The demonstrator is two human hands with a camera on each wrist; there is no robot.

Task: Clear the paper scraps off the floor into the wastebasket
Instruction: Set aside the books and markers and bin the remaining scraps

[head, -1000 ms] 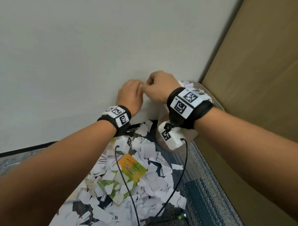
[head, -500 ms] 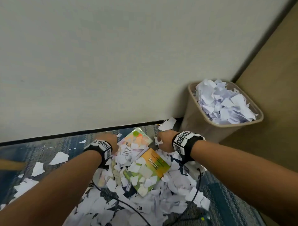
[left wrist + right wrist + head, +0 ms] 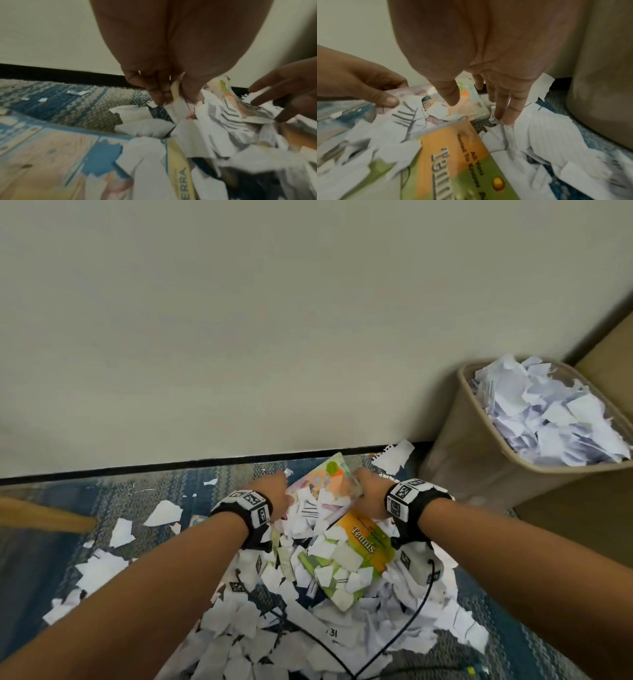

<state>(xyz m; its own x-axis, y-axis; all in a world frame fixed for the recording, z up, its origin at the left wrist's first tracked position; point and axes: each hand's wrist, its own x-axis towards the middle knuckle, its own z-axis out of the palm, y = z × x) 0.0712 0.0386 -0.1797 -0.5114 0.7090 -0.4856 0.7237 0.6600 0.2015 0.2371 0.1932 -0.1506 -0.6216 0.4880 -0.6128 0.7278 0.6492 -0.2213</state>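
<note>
Paper scraps (image 3: 342,556) – torn white bits, some lined, some w/ print – lie heaped on the blue-grey woven carpet (image 3: 137,498), thickest at the centre and toward the near edge, w/ a few loose bits (image 3: 161,511) scattered off to the left. More scraps fill the tan wastebasket (image 3: 459,460) to its brim; it stands at right, by the wall (image 3: 274,320) and next to a brown panel (image 3: 609,354).

Half-buried in the heap: an orange-and-green book titled "Tennis" (image 3: 366,539), scraps lying on its cover, and beyond it a pastel illustrated booklet (image 3: 329,477), its far end close to the black baseboard (image 3: 171,465).

Left hand (image 3: 163,86) is down at the booklet's left edge, fingers curled, thumb and fingers pinching paper there – looks like the booklet's edge w/ scraps, but the wrist view is too blurred to be sure which.

Right hand (image 3: 488,97) is spread over the heap on the booklet's right side, fingers straight and pointing down, tips touching a lined sheet (image 3: 547,135); it grips nothing.

Both wrists wear black bands w/ printed markers (image 3: 402,494); black cables (image 3: 404,621) trail over the scraps toward the near edge. A wooden piece (image 3: 44,517) lies on the carpet at far left.
</note>
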